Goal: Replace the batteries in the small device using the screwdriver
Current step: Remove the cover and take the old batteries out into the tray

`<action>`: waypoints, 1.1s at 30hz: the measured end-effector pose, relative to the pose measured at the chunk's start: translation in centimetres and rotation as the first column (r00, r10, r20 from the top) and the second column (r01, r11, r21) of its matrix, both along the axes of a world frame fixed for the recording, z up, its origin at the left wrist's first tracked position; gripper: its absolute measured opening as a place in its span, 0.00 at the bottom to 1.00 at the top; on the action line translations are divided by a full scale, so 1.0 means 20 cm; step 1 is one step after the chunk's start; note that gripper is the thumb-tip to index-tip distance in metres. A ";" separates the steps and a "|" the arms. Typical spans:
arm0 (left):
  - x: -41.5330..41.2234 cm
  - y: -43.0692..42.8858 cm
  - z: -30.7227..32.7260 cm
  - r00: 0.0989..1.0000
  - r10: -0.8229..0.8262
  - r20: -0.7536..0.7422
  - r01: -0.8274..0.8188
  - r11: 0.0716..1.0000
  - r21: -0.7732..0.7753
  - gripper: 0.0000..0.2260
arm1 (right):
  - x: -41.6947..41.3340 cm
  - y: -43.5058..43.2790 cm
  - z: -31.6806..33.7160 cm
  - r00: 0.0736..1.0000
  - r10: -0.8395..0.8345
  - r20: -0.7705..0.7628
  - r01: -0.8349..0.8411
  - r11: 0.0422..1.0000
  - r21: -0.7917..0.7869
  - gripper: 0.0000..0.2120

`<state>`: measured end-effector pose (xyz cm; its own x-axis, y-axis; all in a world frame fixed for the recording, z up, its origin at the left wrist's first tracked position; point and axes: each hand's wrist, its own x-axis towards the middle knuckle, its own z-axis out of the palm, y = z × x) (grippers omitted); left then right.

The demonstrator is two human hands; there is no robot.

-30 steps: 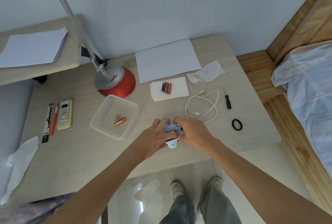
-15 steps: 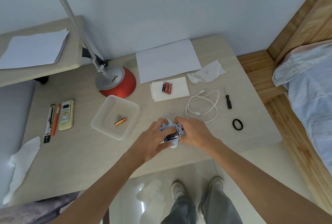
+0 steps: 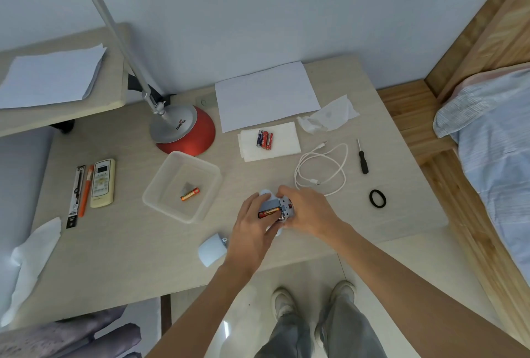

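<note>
One wide-angle camera, worn on the head, looks forward and steeply down from above the near edge of the desk (image 3: pixel 120 266), close over it. The wall (image 3: pixel 286 13) rises beyond the desk's far edge, the wearer's shoes (image 3: pixel 284 303) show below its near edge, and a bed (image 3: pixel 499 134) lies to its right.

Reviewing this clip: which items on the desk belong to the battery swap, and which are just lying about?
Job:
- device, held by left hand and right hand
- fitted battery
- cover, probably the device's
- spare batteries
- tray with loose battery
- screwdriver

Lying about:
- lamp
- remote
- pens
- cable
- hair band
- paper
- tissue
</note>
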<state>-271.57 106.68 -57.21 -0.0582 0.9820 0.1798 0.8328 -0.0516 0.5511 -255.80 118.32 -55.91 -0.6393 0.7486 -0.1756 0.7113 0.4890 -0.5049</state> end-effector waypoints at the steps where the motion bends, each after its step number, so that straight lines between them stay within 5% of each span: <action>1: 0.02 0.00 0.01 0.999 0.026 0.035 -0.027 1.000 0.007 0.17 | 0.00 0.00 0.00 1.000 -0.006 0.000 0.006 1.000 -0.007 0.22; 7: 0.07 0.02 0.00 0.989 0.134 0.065 -0.134 0.991 -0.004 0.15 | 0.01 0.00 0.00 1.000 -0.006 0.002 0.006 0.999 -0.038 0.20; 17: -0.03 -0.04 0.15 0.983 0.078 0.169 -0.099 0.988 0.115 0.07 | 0.01 0.00 -0.01 1.000 -0.008 -0.010 0.008 0.999 -0.041 0.19; 33: -0.75 -0.05 0.33 0.992 0.114 -0.057 -0.119 0.990 -0.078 0.04 | 0.01 0.00 0.00 1.000 0.003 -0.009 -0.004 0.999 -0.035 0.22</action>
